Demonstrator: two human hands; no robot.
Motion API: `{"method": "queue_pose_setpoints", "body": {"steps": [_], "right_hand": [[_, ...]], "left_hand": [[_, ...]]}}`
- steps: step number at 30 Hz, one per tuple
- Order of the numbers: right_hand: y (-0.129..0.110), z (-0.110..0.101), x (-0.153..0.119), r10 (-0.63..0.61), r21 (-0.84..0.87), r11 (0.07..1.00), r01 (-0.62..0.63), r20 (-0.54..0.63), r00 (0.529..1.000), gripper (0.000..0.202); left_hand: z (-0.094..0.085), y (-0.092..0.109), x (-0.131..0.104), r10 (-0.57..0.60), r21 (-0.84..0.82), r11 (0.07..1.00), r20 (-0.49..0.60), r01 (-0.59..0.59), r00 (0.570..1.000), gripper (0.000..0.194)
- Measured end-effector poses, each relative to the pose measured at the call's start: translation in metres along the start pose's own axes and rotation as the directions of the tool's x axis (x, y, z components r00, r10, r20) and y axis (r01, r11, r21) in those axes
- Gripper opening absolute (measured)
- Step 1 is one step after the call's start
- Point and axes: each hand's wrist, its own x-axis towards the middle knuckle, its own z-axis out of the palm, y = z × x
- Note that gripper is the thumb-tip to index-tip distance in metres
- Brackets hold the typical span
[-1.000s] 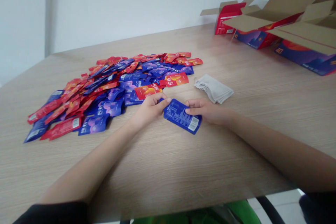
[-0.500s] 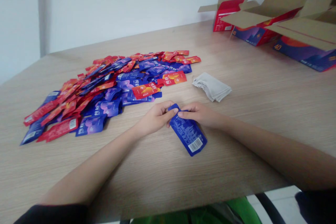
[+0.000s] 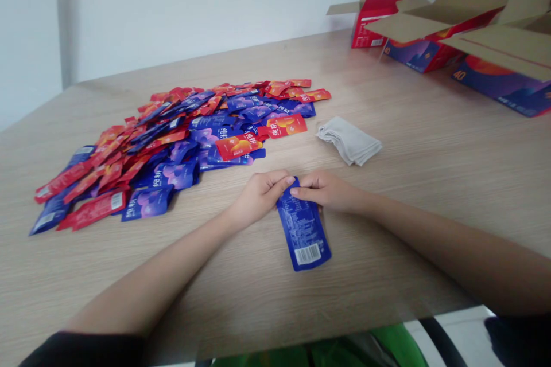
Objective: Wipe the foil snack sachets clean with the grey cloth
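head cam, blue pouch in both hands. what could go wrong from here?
1. The left hand and right hand both grip the blue pouch near its top end, so the unsupported barcode end might swing or twist.
2. The pile of red and blue pouches is loose and overlapping; a bump from the left arm could make some slide.
3. The pale folded stack sits just beyond the right hand; a forward move could knock it.

One lone pouch [image 3: 303,229], dozens of heaped pouches [image 3: 174,175], one cloth bundle [image 3: 355,146], apparently three boxes [image 3: 499,89]
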Motion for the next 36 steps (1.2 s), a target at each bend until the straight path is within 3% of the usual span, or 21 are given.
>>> {"method": "queue_pose_setpoints", "body": {"steps": [5,9,12,16,21,28,33,36], "right_hand": [[0.003,0.001,0.001,-0.073,-0.059,0.996,0.067,-0.107,0.992,0.040],[0.006,0.000,0.004,-0.080,-0.046,0.996,0.072,-0.210,0.974,0.042],[0.007,-0.002,0.004,-0.072,-0.043,0.997,0.065,-0.219,0.973,0.042],[0.005,-0.003,0.003,-0.048,-0.021,0.999,0.045,-0.181,0.982,0.037],[0.007,-0.003,0.004,-0.146,-0.098,0.987,0.127,-0.222,0.964,0.025],[0.007,0.000,0.006,-0.115,-0.094,0.991,0.092,-0.286,0.951,0.027],[0.007,-0.002,0.004,-0.004,0.086,0.996,0.017,-0.161,0.987,0.026],[0.009,-0.003,0.005,-0.062,0.152,0.985,0.081,-0.127,0.990,0.023]], "left_hand": [[0.003,-0.008,0.003,-0.005,-0.099,0.995,-0.007,0.005,1.000,0.041],[0.000,-0.013,0.005,0.005,-0.168,0.986,0.049,0.003,0.999,0.038],[0.000,-0.014,0.005,0.013,-0.200,0.980,0.087,0.005,0.996,0.036],[0.003,-0.015,0.003,0.002,-0.223,0.975,0.045,0.008,0.999,0.035],[0.005,-0.016,0.005,-0.022,-0.245,0.969,-0.003,0.021,1.000,0.034],[0.002,-0.017,0.007,-0.030,-0.301,0.952,0.080,0.053,0.996,0.032],[0.006,-0.018,0.004,-0.009,-0.371,0.928,0.066,0.032,0.998,0.030],[0.008,-0.021,0.004,-0.017,-0.383,0.923,0.022,0.024,1.000,0.028]]}}
